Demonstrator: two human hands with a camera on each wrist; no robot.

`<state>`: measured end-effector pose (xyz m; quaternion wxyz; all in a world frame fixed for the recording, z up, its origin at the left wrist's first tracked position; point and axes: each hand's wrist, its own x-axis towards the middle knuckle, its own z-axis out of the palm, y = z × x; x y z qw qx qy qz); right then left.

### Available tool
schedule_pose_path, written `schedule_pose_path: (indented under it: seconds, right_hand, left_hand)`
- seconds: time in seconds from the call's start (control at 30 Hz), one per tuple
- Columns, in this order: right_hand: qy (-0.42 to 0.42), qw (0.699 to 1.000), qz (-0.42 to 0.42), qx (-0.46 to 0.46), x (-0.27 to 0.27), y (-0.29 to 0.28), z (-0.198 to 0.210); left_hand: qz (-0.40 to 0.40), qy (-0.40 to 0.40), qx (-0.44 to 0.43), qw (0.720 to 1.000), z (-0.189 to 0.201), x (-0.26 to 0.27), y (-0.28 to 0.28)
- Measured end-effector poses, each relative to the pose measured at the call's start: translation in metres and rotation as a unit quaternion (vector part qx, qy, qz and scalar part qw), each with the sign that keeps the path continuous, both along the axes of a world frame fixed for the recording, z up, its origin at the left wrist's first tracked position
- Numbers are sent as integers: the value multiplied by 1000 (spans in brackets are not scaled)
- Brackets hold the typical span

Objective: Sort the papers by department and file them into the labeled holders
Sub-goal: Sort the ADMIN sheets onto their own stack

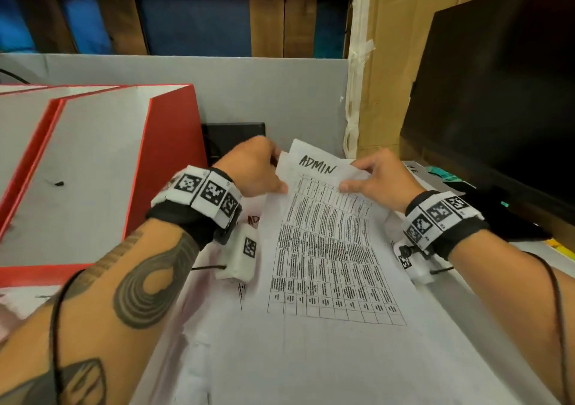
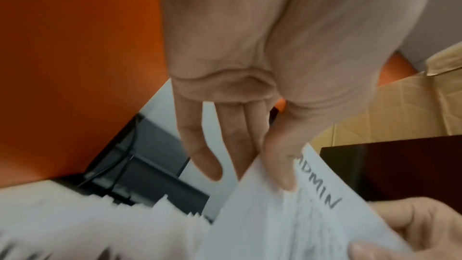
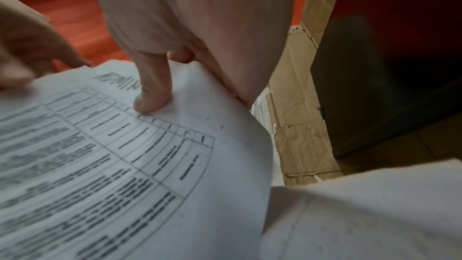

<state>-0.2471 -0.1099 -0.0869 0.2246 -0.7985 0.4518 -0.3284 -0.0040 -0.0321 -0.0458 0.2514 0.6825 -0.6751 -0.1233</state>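
Both hands hold one thin white paper sheet with a printed black table and the hand-written word ADMIN at its top (image 1: 323,242). The left hand (image 1: 252,168) pinches the top left corner, thumb on the front and fingers (image 2: 200,157) behind. The right hand (image 1: 378,177) pinches the top right edge, with its thumb pressing just by the first row of the table. Each grip is narrow and closed on the sheet. The sheet is lifted at its top and sags toward the person, probably so the word can be read and the sheet pulled free from the rest. From the left grip the sheet runs toward 5 o'clock; from the right grip it runs toward 7 o'clock, so most of it hangs below both hands. Under it lies a loose pile of more white paper sheets (image 1: 217,342) on the tabletop. The tall red and white cardboard file holders (image 1: 102,155) stand at about 9 o'clock from the hands, well apart from the sheet. I cannot read any labels on them here. A big black flat screen (image 1: 497,109) stands at about 2 o'clock. The sheet is not yet filed.
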Motion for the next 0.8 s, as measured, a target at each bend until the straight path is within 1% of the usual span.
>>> schedule_pose_path:
  seconds: [0.1,0.2,0.3,0.37,0.4,0.47,0.57,0.63,0.73,0.77,0.8]
  right_hand:
    - [-23,1000,-15,8,-4,-3,-3]
    - [-37,998,-38,-44,-14,-8,-1]
    - [-41,995,-62,-68,-35,-11,8]
    - [-66,994,-53,-65,-53,-17,13]
    - [-62,996,-39,-56,-59,-18,16]
    - [-18,998,-8,-57,-61,-18,21]
    - [57,996,14,-71,-45,-10,27]
    - [93,993,21,-70,-26,0,30]
    - [123,987,58,-86,-1,8,33]
    - [122,986,69,-86,3,9,35]
    - [118,986,75,-85,2,8,39]
  left_hand:
    - [25,25,12,999,-22,6,-2]
    - [52,66,-12,996,-30,12,1]
    - [75,96,-32,992,-32,19,1]
    - [79,91,-35,992,-33,21,0]
    - [77,89,-34,992,-34,22,0]
    - [68,95,-32,993,-34,21,1]
    - [27,115,-37,992,-33,15,-2]
    - [-23,149,-24,988,-31,9,-4]
    - [-135,221,22,966,-24,1,2]
    - [-149,246,39,957,-21,0,5]
    - [-145,258,54,954,-19,2,7]
